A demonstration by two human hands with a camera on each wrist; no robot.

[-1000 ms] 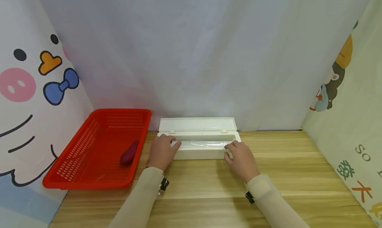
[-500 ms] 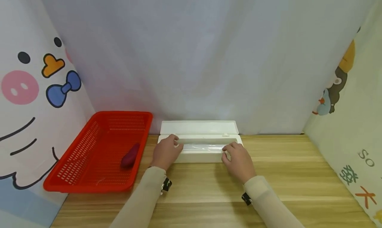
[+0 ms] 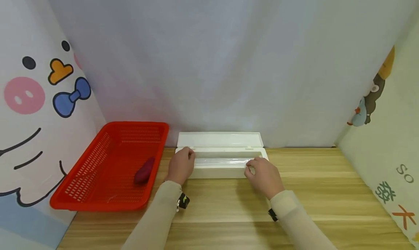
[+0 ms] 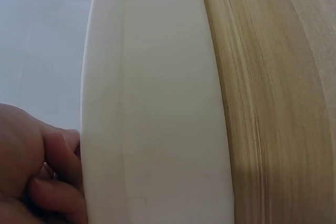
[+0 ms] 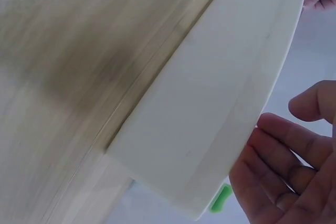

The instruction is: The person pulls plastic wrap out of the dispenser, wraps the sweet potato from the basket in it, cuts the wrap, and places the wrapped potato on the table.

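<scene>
A long white cling film dispenser box (image 3: 214, 173) lies against the curtain with its lid (image 3: 220, 139) swung back. Clear cling film (image 3: 222, 161) stretches along inside it. At the box's left end, my left hand (image 3: 181, 165) has thumb and forefinger brought together, pinching at the film's edge; the tips are partly hidden behind the front wall in the left wrist view. My right hand (image 3: 264, 175) is at the right end, its bent fingers (image 5: 286, 140) reaching over the front rim. The right wrist view shows its thumb apart from those fingers.
A red plastic basket (image 3: 98, 205) stands on the left of the wooden table (image 3: 222, 213), with a purple sweet potato (image 3: 144, 171) inside. A grey-white curtain (image 3: 212, 61) hangs behind the box. Beside the box end, a small green piece (image 5: 221, 199) shows.
My left thumb and forefinger, apart earlier, have closed together at the film's left end. The right hand stays at the right end with only small finger movement. The head view has shifted slightly.
</scene>
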